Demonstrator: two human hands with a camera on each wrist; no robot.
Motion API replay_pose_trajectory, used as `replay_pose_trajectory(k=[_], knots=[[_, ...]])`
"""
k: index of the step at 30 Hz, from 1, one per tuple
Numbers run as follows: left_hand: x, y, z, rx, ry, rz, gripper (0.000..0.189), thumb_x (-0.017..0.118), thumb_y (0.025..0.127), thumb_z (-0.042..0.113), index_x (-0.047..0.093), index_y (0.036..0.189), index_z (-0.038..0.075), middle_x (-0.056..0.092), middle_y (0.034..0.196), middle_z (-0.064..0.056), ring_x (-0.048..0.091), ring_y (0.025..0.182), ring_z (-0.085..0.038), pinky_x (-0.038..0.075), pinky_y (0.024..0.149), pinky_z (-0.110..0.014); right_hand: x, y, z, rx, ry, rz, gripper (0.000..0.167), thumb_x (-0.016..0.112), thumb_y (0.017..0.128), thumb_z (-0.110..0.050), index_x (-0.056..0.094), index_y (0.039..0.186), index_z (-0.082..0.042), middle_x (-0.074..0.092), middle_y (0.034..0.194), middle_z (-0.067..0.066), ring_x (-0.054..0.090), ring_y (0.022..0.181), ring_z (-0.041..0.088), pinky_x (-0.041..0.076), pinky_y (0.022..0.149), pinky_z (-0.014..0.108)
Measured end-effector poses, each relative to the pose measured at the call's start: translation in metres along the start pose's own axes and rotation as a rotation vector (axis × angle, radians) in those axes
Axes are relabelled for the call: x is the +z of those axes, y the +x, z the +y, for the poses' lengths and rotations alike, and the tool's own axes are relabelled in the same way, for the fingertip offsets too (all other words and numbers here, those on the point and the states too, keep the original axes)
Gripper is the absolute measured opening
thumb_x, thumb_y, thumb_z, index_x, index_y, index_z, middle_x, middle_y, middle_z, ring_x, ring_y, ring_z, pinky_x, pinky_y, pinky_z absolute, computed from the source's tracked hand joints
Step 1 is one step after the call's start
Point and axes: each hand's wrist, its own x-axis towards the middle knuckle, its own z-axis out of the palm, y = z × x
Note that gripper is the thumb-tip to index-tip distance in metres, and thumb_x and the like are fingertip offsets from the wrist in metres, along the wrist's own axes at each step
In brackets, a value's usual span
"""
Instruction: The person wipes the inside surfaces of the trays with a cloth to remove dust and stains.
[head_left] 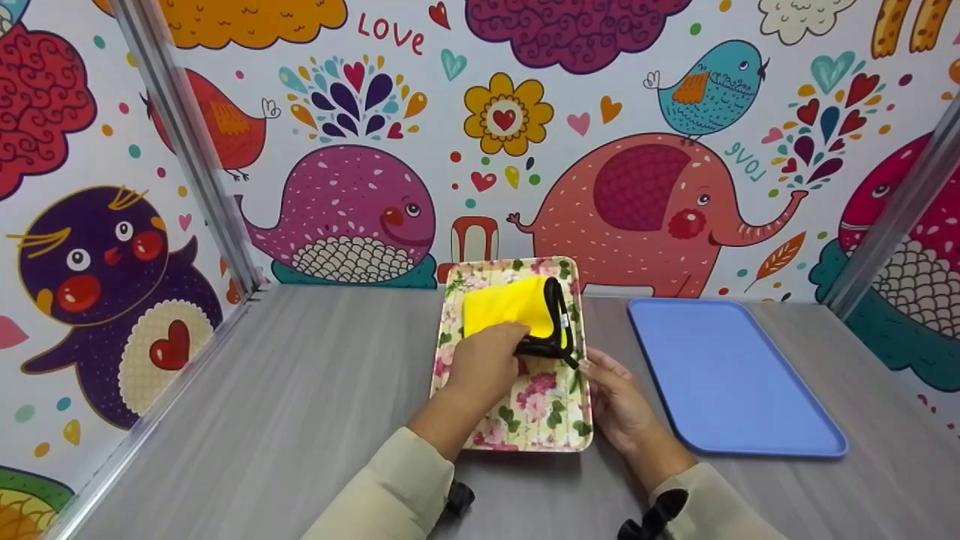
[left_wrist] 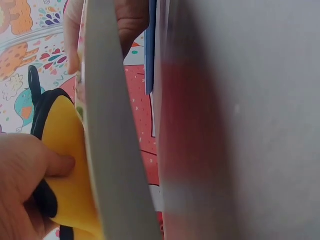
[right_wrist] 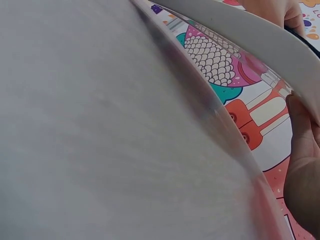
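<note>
A yellow cloth (head_left: 508, 304) with black edging lies folded against the face of a floral tray (head_left: 537, 420). My left hand (head_left: 486, 364) grips the cloth on the tray; in the left wrist view its thumb (left_wrist: 61, 165) presses into the yellow fabric. At the tray's right edge my right hand (head_left: 622, 401) holds the rim. Both wrist views show the tray raised off the table, with its plain pale underside (right_wrist: 235, 22) visible. The left hand's other fingers are partly hidden.
A blue tray (head_left: 731, 375) lies flat on the grey wood-look table (head_left: 315, 420), right of my right hand. Behind the table stands a wall panel (head_left: 480, 217) printed with cartoon animals. Metal posts (head_left: 195, 150) frame the corners.
</note>
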Motion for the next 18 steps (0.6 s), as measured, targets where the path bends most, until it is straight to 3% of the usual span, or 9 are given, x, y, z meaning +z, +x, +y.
replay_pose_trajectory(k=[10, 18], knots=[[0.000, -0.002, 0.011, 0.041, 0.058, -0.036, 0.043, 0.078, 0.093, 0.024, 0.071, 0.135, 0.022, 0.074, 0.130, 0.004, 0.068, 0.124, -0.016, 0.055, 0.106, -0.038, 0.000, 0.000, 0.001, -0.009, -0.007, -0.014, 0.034, 0.046, 0.105, -0.004, 0.074, 0.106, -0.024, 0.080, 0.092, -0.004, 0.072, 0.076, 0.007, 0.061, 0.070, 0.023], [0.001, -0.004, 0.010, 0.082, 0.046, -0.038, 0.043, 0.076, 0.095, 0.024, 0.069, 0.137, 0.022, 0.071, 0.136, 0.003, 0.064, 0.131, -0.016, 0.051, 0.111, -0.036, 0.000, 0.000, 0.001, -0.008, 0.001, -0.001, 0.036, 0.046, 0.104, -0.003, 0.075, 0.105, -0.024, 0.079, 0.090, -0.005, 0.071, 0.075, 0.007, 0.061, 0.070, 0.023]])
